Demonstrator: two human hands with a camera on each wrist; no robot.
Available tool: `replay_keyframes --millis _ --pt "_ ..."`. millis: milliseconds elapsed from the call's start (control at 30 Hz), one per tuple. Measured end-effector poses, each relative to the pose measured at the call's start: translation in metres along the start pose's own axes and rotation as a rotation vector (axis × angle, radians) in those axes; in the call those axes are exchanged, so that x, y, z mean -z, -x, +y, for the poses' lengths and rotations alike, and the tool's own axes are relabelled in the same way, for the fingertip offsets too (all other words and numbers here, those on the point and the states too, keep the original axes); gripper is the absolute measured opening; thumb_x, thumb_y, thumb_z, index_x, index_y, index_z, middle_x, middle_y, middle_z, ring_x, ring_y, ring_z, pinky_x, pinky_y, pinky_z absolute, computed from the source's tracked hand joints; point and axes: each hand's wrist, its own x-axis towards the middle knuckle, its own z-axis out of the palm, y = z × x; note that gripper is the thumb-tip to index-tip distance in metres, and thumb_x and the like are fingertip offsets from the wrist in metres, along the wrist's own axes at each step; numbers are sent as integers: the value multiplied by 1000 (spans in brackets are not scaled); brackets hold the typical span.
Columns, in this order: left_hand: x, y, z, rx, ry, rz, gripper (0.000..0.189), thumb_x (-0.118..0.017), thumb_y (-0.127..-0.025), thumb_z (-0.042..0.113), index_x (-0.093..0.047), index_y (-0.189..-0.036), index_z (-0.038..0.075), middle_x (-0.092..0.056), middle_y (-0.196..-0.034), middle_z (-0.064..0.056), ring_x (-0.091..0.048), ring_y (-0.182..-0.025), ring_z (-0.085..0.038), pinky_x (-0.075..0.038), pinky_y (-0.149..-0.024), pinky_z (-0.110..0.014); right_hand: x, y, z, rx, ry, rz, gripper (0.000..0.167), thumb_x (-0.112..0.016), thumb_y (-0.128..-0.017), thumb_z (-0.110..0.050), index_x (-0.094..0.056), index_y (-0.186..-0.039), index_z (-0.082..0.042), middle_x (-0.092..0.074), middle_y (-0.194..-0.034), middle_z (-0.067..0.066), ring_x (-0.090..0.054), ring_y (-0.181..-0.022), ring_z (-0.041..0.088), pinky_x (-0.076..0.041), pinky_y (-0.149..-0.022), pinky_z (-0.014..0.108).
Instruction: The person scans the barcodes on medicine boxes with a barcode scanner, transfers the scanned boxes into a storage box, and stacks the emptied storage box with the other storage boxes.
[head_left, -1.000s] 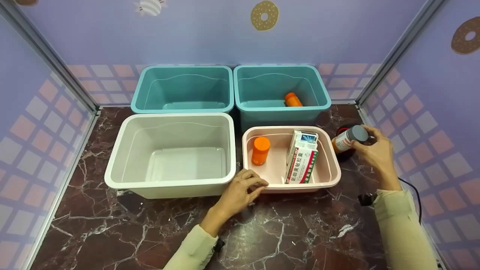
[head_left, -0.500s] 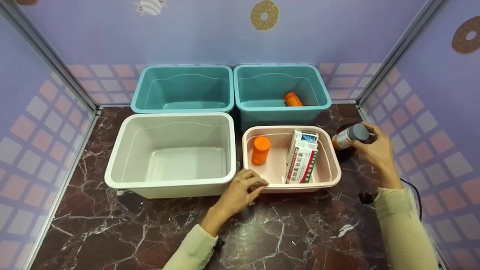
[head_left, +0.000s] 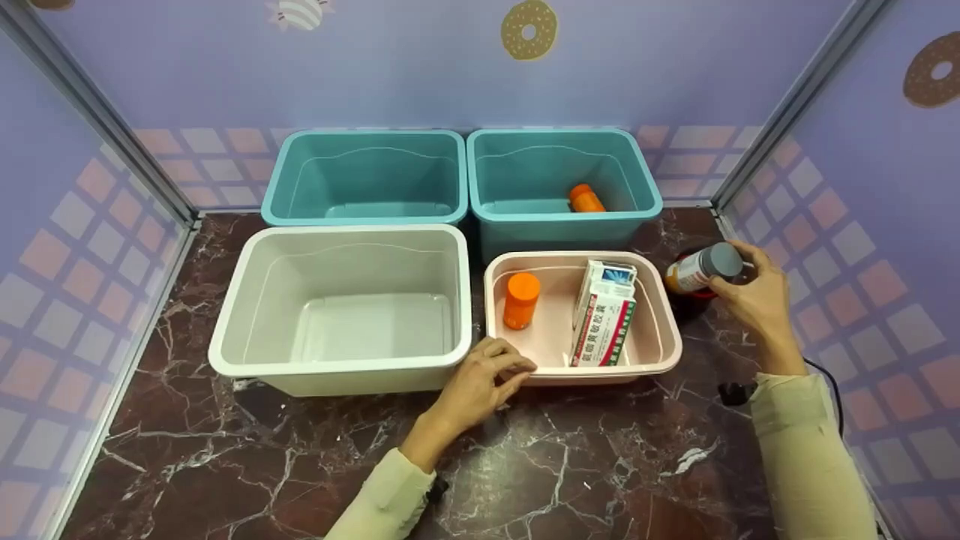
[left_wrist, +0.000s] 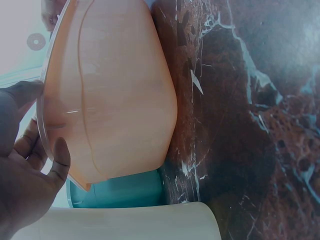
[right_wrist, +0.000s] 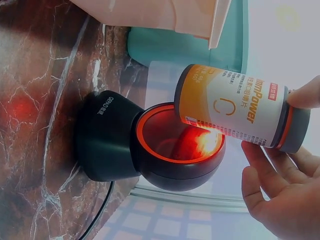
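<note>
My right hand holds a supplement bottle by its grey cap. The bottle has a white and orange label with a large C and lies tilted over the mouth of a black barcode scanner, whose window glows red. In the head view the bottle and hand hide much of the scanner. My left hand grips the near left rim of a pink bin. Inside that bin are an orange bottle on the left and medicine boxes leaning together on the right.
A white bin stands left of the pink one. Two teal bins stand behind: the left one and the right one, which holds an orange bottle. A cable runs from the scanner. Patterned walls enclose the marble table.
The supplement bottle has shifted slightly up and to the right in my right hand, over the scanner. My left hand and the bins stay as they were.
</note>
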Motion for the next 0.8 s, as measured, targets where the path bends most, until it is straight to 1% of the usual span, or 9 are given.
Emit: replay_keyframes --millis 100,167,233,367,433,633,800 --pt "0 1 0 1 2 0 13 -73 -90 19 -77 -103 18 -64 -96 1 -56 -100 -17 -50 -90 -32 0 0 1 -10 -15 -2 62 -73 -81 -7 -56 -140 -10 -59 -115 0 -57 -79 -8 -47 -68 6" --pt "0 1 -1 5 3 -1 13 -73 -90 19 -77 -103 18 -64 -96 2 -56 -100 -17 -50 -90 -32 1 -1 2 -14 -25 -6 63 -74 -81 -7 -55 -141 -10 -57 -113 -5 -57 -80 -8 -48 -68 7" --pt "0 1 -1 7 4 -1 13 -73 -90 20 -77 -103 18 -64 -96 2 -56 -100 -17 -50 -90 -32 1 -1 2 -11 -24 -7 64 -73 -81 -6 -55 -141 -10 -58 -115 -2 -57 -80 -8 -48 -67 6" --pt "0 1 0 7 7 2 13 -73 -90 19 -77 -103 19 -64 -96 2 -56 -100 -17 -50 -91 -32 1 -1 3 -7 -19 -17 64 -72 -81 -5 -54 -142 -9 -60 -122 13 -57 -78 -10 -48 -67 6" --pt "0 1 0 5 8 3 13 -74 -90 19 -77 -103 19 -64 -96 2 -56 -100 -17 -50 -90 -32 1 -1 3 -3 -18 -21 64 -72 -81 -5 -53 -142 -8 -60 -124 17 -56 -79 -10 -48 -66 6" --pt "-1 1 -1 -2 6 7 13 -74 -90 19 -77 -102 18 -64 -96 2 -56 -99 -17 -50 -89 -32 1 -2 3 5 -28 -19 64 -73 -80 -3 -54 -141 -5 -60 -121 15 -56 -79 -12 -48 -66 5" --pt "1 1 1 3 3 4 13 -73 -90 19 -77 -103 19 -64 -96 2 -56 -100 -17 -49 -90 -32 0 -1 2 -3 -12 -8 62 -73 -81 -6 -55 -140 -8 -62 -121 17 -56 -76 -11 -48 -64 6"
